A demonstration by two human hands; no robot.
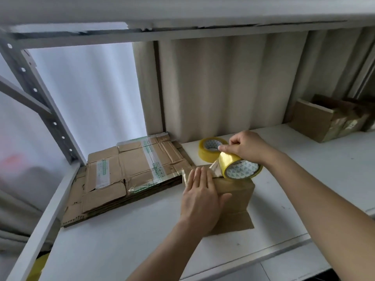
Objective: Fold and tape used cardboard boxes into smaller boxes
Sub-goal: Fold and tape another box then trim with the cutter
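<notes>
Cardboard box (233, 191) standing on our white shelf (121, 240), being taped.
Flattened cartons (125, 177) lie left; our left hand (199, 196) presses flat on the box, right hand (246, 147) grips the tape roll (240, 166); a spare roll (211, 149) sits behind.

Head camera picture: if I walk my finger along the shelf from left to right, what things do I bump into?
Stack of flattened cardboard → left hand pressing on the small box → tape roll gripped by the right hand → open box of cardboard at the far right.
</notes>
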